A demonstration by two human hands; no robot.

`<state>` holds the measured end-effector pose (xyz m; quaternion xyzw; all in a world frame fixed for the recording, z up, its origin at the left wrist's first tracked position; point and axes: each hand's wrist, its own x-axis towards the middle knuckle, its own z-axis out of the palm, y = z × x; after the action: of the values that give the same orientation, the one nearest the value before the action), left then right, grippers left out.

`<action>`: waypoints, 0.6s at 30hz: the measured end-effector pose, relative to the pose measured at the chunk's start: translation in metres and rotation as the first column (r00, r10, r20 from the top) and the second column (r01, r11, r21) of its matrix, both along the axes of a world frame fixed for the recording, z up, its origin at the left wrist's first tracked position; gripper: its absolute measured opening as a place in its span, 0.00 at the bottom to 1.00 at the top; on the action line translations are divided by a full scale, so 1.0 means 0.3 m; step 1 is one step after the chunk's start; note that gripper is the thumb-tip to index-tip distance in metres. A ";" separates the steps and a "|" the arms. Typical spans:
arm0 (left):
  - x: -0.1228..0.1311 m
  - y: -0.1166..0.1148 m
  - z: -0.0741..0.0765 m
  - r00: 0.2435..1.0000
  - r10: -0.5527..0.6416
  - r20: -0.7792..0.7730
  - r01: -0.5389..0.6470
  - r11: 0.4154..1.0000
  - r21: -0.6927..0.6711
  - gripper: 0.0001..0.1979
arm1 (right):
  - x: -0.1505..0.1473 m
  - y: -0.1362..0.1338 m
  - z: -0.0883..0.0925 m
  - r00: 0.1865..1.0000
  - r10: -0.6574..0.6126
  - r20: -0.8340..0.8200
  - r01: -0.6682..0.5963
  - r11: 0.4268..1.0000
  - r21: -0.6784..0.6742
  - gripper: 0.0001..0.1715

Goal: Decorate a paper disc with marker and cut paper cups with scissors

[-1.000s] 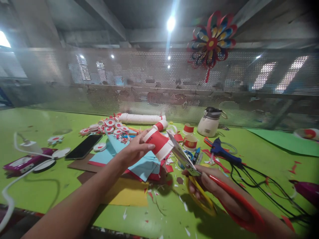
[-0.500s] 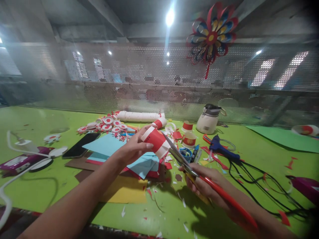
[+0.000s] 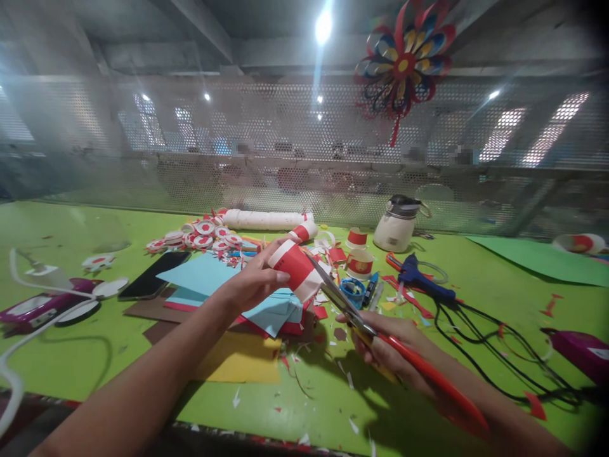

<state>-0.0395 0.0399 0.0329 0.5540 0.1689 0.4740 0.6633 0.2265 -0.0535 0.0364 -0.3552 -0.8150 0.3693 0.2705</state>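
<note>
My left hand (image 3: 261, 274) is closed round a red and white paper cup (image 3: 297, 270), which it holds tilted above the table. My right hand (image 3: 380, 339) grips a pair of scissors (image 3: 349, 311) with red handles. The blades point up and left and lie against the side of the cup near its rim; whether they have cut into it cannot be made out. Under the cup lie light blue paper sheets (image 3: 197, 279). Just beyond it are two short cup pieces, one of them a red and white ring (image 3: 359, 264) standing on the table.
A blue glue gun (image 3: 423, 276) with black cord lies at right. Behind it stands a white kettle-shaped bottle (image 3: 394, 228). Red-white paper discs (image 3: 204, 235) pile at back left, near a phone (image 3: 155, 275). Scraps litter the green table (image 3: 266, 412); a metal mesh screen (image 3: 266, 171) stands behind.
The view has shifted very slightly. Both hands, the cup and the scissors keep nearly the same positions, with the blades still against the cup.
</note>
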 end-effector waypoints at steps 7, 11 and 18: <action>-0.001 0.000 0.001 1.000 -0.013 0.017 0.012 1.000 0.011 0.32 | 0.000 -0.004 -0.003 1.000 -0.011 -0.013 0.011 1.000 0.023 0.27; -0.002 0.000 0.001 0.999 -0.021 0.025 0.021 1.000 0.012 0.33 | -0.005 -0.007 -0.003 0.999 0.015 -0.042 -0.015 1.000 0.008 0.27; -0.005 -0.003 0.007 0.998 -0.018 0.054 0.016 0.999 0.036 0.33 | -0.003 -0.011 0.019 1.000 0.004 0.030 -0.007 0.997 0.077 0.24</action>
<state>-0.0409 0.0390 0.0349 0.5540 0.1377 0.4860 0.6617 0.2257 -0.0568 0.0421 -0.3476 -0.8336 0.3329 0.2708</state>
